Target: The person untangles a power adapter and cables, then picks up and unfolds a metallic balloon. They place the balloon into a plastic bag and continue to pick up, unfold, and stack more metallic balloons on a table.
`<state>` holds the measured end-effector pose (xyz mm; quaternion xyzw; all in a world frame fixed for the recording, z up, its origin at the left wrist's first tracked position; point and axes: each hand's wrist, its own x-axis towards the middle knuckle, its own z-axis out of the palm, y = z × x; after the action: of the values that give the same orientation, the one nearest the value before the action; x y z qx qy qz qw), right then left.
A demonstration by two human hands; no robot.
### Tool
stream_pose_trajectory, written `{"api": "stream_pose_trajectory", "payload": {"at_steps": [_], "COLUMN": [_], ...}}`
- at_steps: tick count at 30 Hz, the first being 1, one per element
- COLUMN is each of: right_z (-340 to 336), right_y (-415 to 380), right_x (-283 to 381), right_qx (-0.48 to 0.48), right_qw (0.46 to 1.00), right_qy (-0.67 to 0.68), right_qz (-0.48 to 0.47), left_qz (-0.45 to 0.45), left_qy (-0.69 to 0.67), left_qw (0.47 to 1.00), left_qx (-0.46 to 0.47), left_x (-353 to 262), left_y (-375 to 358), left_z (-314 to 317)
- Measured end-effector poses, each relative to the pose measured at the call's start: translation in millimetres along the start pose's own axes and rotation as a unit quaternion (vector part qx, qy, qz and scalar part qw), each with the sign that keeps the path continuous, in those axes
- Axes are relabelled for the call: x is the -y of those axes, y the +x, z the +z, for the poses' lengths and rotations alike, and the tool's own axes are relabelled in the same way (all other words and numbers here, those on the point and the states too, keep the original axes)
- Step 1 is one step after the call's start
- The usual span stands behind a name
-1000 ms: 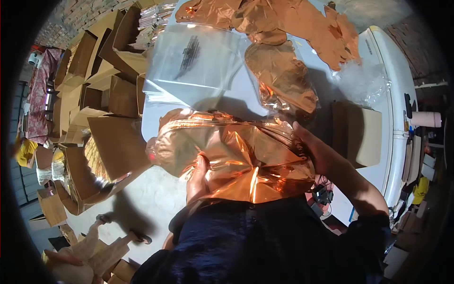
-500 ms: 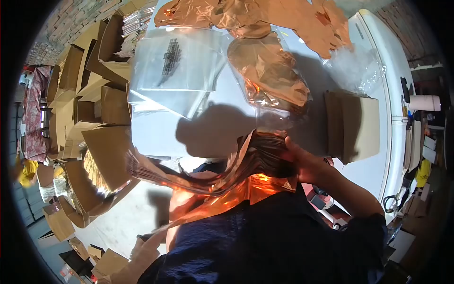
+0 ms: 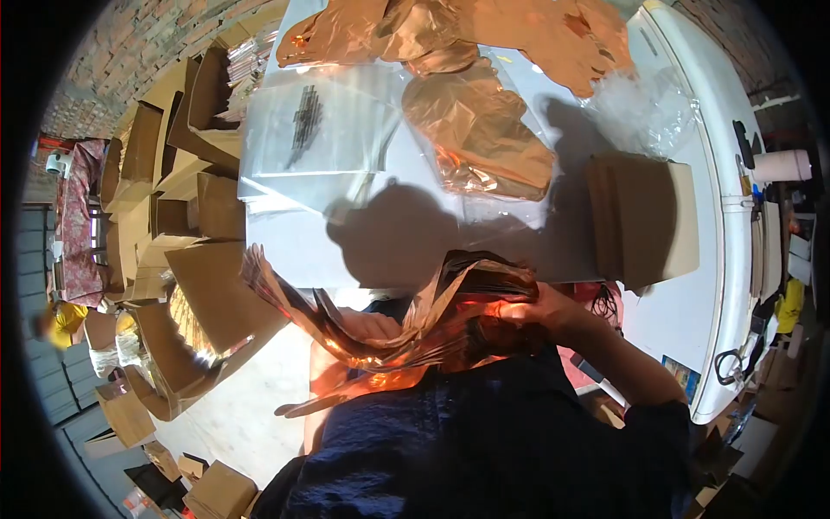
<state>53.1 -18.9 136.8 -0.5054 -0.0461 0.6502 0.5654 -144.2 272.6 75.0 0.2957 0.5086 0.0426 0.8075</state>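
A thick, bent stack of copper-coloured foil sheets [image 3: 424, 324] lies across my lap, its left end fanned upward and its middle sagging. At the right end, my right hand [image 3: 527, 311] is closed round the stack, fingers over the shiny folds. My left hand [image 3: 370, 325] shows only in part among the sheets left of the middle, its fingers bent against them; the wrist and forearm are hidden under the foil. One loose lower layer of foil trails toward the left over my dark clothing.
On the white table [image 3: 285, 251] lie clear plastic bags [image 3: 346, 130], a bag of copper foil [image 3: 484, 130], more crumpled copper foil [image 3: 536, 39] and crumpled clear plastic [image 3: 644, 112]. A cardboard box [image 3: 644, 221] stands at right. Open cartons [image 3: 216, 285] crowd the left side.
My left hand has come up from the lower left and in among the sheets. The stack's right end has been lowered and bent, and my right hand has shifted slightly down and left.
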Motion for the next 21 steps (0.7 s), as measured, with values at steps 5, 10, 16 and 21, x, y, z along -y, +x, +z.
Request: {"api": "stream_pose_trajectory", "payload": {"at_steps": [5,10,16,21], "right_z": [12,5,21,28], "right_y": [-1,-6,-10,-29], "right_x": [6,13,40,79], "right_qx": [-0.089,-0.052,-0.126,-0.153], "right_qw": [0.982,0.991,0.978,0.963], "right_qy": [0.165,0.104,-0.057,-0.131], "right_qz": [-0.030,-0.064,-0.154,-0.180], "left_qz": [0.021,0.036,0.043,0.041], "left_qy": [0.074,0.127,0.169,0.197], "left_qw": [0.997,0.991,0.984,0.979], "left_qx": [-0.011,-0.020,-0.027,-0.023], "left_x": [-1,-8,-10,-9], "left_y": [49,68,85,96], "left_z": [-13,-22,-34,-38]}}
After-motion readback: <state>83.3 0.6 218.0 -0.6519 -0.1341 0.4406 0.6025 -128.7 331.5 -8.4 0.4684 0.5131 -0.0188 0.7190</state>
